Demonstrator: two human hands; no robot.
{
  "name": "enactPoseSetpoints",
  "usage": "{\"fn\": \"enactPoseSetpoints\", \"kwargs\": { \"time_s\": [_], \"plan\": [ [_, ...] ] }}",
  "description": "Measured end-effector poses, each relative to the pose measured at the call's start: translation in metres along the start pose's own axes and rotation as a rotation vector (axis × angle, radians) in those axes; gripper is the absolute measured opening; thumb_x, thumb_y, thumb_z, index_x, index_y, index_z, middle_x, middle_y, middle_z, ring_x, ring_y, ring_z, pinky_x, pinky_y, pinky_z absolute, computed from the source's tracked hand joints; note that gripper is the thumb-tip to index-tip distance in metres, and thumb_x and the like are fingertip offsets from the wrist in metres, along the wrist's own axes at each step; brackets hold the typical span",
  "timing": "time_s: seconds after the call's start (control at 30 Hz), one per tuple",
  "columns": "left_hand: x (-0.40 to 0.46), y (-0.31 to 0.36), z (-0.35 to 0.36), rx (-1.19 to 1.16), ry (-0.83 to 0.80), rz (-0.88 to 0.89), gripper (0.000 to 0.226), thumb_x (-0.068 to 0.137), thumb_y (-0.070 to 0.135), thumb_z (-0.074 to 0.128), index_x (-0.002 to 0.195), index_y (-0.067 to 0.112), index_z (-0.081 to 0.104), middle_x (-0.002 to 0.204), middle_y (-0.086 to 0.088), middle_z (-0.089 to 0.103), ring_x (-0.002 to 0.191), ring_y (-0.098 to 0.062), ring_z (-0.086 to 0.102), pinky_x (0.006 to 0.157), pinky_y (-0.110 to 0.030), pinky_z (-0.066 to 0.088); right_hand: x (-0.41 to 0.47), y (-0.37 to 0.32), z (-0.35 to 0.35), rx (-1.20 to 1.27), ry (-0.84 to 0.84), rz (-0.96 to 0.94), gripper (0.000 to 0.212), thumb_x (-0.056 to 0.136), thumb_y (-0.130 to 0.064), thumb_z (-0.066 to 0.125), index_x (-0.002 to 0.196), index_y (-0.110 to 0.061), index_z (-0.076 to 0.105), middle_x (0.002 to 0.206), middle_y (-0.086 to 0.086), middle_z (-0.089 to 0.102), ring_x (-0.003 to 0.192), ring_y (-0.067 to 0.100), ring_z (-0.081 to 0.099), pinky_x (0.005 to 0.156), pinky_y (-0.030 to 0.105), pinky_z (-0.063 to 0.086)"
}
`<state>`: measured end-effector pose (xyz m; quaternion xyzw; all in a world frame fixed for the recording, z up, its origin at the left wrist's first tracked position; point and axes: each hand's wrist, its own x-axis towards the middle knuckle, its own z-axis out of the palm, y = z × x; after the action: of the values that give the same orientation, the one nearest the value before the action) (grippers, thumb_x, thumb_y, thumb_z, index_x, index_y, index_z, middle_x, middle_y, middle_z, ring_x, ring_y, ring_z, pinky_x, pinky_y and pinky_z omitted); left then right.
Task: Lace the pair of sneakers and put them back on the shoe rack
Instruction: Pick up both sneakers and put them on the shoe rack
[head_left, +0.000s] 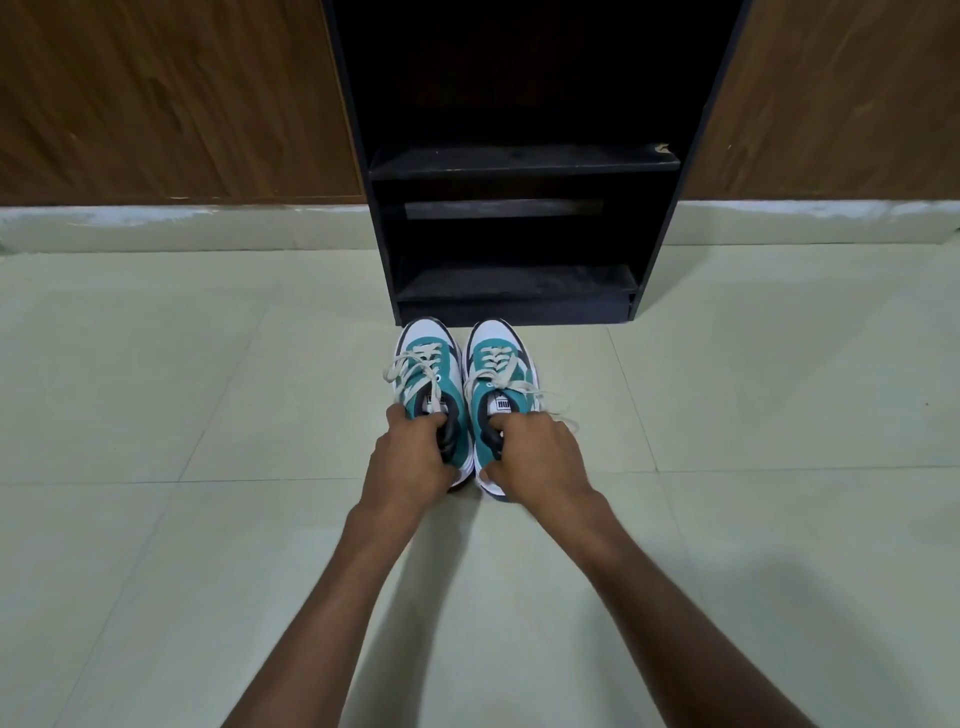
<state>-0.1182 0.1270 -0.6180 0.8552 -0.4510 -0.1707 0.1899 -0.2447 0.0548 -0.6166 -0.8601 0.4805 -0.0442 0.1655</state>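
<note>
On the tiled floor (208, 415) before the shoe rack (519, 306), both hands grip the sneakers' (431, 364) heels.

a home: black shoe rack (524, 161) on tiled floor (156, 415) (wood-panelled wall (156, 93)).

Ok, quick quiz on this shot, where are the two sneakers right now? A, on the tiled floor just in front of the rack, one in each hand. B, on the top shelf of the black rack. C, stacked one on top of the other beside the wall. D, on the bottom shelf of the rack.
A: the left sneaker and right sneaker stand side by side on the floor before the black rack, whose visible shelves hold no shoes; the left hand and right hand each grip a heel collar.
</note>
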Motion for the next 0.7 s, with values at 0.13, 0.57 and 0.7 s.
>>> {"fn": "enactPoseSetpoints", "kwargs": {
  "time_s": [0.13, 0.57, 0.7],
  "plan": [
    [-0.001, 0.0, 0.002, -0.05, 0.041, 0.018, 0.031, 0.08, 0.024, 0.076, 0.111, 0.022, 0.073, 0.133, -0.011, 0.048, 0.093, -0.038, 0.065, 0.08, -0.03, 0.046, -0.003, -0.004, 0.003, 0.044, 0.047, 0.043, 0.025, 0.084, -0.018, 0.066, 0.107, -0.024, 0.073, 0.107, 0.01, 0.068, 0.089, 0.033, 0.066, 0.071, 0.031, 0.047],
    [-0.049, 0.074, -0.096, -0.11, 0.035, 0.059, 0.029, 0.08, 0.011, 0.076, 0.107, 0.02, 0.072, 0.163, -0.001, 0.03, 0.102, -0.03, 0.07, 0.073, -0.034, 0.057, -0.051, -0.037, -0.12, 0.104, 0.012, 0.217, 0.039, 0.07, -0.024, 0.086, 0.107, -0.029, 0.076, 0.134, 0.007, 0.065, 0.099, 0.033, 0.071, 0.061, 0.036, 0.058],
    [-0.069, 0.137, -0.188, -0.147, 0.05, 0.053, 0.028, 0.081, 0.01, 0.076, 0.107, 0.021, 0.073, 0.165, 0.0, 0.028, 0.1, -0.028, 0.072, 0.073, -0.033, 0.06, -0.067, -0.065, -0.228, 0.098, 0.017, 0.186, 0.059, 0.064, -0.02, 0.09, 0.12, -0.027, 0.072, 0.141, 0.014, 0.061, 0.104, 0.036, 0.07, 0.059, 0.039, 0.062]
  ]
}}
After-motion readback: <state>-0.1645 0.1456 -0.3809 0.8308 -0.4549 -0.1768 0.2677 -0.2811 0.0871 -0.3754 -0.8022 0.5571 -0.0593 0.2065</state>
